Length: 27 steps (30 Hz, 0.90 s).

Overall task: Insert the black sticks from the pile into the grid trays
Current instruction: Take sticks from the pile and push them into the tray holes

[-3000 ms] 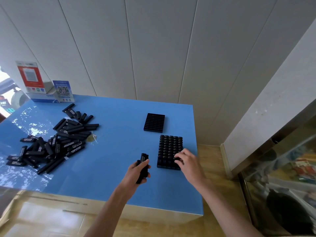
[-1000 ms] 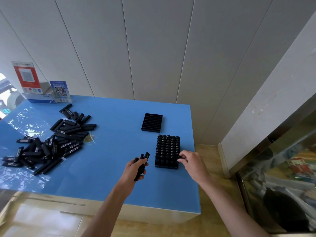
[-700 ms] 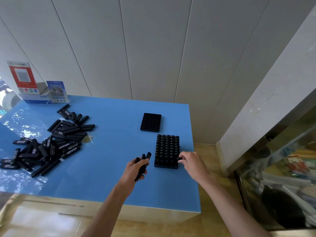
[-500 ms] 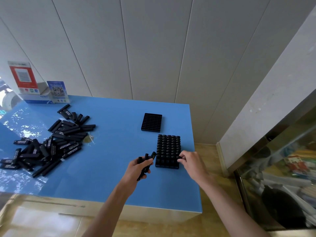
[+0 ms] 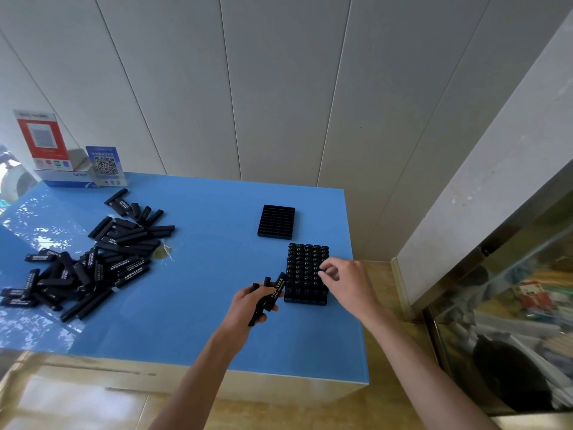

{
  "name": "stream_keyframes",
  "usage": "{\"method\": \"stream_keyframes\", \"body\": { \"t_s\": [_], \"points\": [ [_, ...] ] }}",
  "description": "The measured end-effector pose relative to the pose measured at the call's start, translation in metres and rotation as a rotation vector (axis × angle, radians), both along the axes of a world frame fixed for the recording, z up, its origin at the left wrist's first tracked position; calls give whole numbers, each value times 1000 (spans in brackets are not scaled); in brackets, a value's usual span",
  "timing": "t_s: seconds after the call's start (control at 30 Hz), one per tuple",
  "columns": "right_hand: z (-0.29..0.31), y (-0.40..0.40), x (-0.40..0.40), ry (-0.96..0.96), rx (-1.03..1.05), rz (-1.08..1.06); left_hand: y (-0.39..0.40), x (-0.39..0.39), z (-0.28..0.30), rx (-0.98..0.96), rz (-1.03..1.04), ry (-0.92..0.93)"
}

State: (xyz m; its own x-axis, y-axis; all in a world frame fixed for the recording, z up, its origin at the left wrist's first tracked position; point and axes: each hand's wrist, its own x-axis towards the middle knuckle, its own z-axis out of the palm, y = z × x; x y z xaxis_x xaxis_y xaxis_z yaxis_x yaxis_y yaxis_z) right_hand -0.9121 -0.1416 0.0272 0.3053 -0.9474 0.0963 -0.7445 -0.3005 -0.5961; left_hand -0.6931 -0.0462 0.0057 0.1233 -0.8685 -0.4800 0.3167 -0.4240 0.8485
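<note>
A blue worktop (image 5: 192, 311) fills the lower view. On its left lies the pile of black sticks (image 5: 90, 259) — loose, crisscrossed, some with white lettering. Toward the right edge stands the near grid tray (image 5: 305, 274), packed with upright sticks, and just beyond it the far grid tray (image 5: 276, 222) (its cells look bare). The right hand (image 5: 345, 282) hovers over the near tray's right side, fingers curled; whether it pinches anything I cannot tell. The left hand (image 5: 248, 305) grips a few held sticks (image 5: 269, 296) just beside that tray.
</note>
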Motion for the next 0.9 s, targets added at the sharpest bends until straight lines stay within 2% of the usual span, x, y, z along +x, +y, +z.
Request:
{"method": "stream_keyframes", "body": {
  "t_s": [0.1, 0.23, 0.47, 0.57, 0.7, 0.9],
  "points": [
    [2, 3, 13, -103, 79, 69, 0, -1, 1, -13, -18, 4],
    [2, 11, 29, -140, 117, 171, 1, -2, 0, -23, -35, -1],
    [-3, 21, 45, -38, 141, 332, -1, 3, -1, -26, -98, -119],
    [-3, 21, 45, -25, 142, 321, 2, 6, -1, -25, -116, -120],
    [-8, 19, 41, -57, 186, 259, 2, 9, 3, 8, 46, 1],
    [-17, 23, 31, -89, 191, 165, 8, 29, 1, 53, 99, 8]
  ]
}}
